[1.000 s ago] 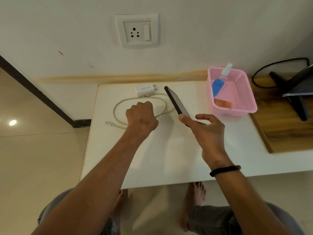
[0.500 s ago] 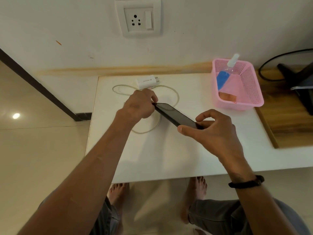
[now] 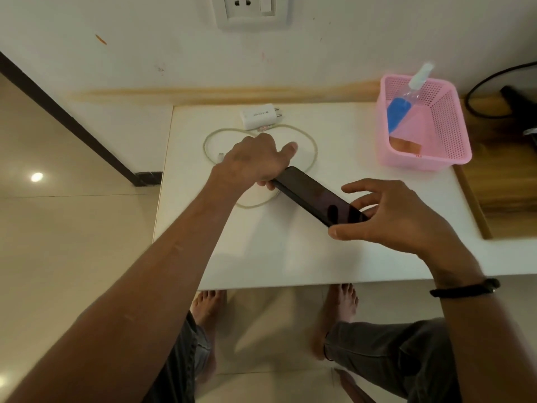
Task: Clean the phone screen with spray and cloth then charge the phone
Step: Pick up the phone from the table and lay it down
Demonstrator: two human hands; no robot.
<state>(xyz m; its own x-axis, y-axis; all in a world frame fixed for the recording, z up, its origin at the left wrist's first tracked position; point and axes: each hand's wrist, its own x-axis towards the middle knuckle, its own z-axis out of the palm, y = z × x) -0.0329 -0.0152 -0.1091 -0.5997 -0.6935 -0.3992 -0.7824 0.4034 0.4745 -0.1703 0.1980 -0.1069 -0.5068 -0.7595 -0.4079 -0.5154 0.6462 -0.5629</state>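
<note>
A black phone (image 3: pixel 315 196) lies slanted just above the white table (image 3: pixel 290 257), screen up. My right hand (image 3: pixel 401 219) pinches its near right end between thumb and fingers. My left hand (image 3: pixel 258 161) curls its fingers round the phone's far left end, thumb sticking out. A white charger adapter (image 3: pixel 258 116) lies at the back of the table, and its pale cable (image 3: pixel 313 152) loops under my left hand. The cable's free plug (image 3: pixel 220 156) rests on the table left of that hand. The spray bottle (image 3: pixel 406 106) and an orange cloth (image 3: pixel 405 145) sit in the pink basket (image 3: pixel 421 165).
A wall socket (image 3: pixel 250 10) is on the wall above the table. A wooden surface (image 3: pixel 508 184) adjoins the table on the right, with a black cord (image 3: pixel 479 91) and a dark object on it. My bare feet stand on the tiled floor below the table's front edge.
My left hand came from the cable loop to the phone's far end. The phone went from steeply tilted to almost flat and nearer the table. The cable loop has shifted.
</note>
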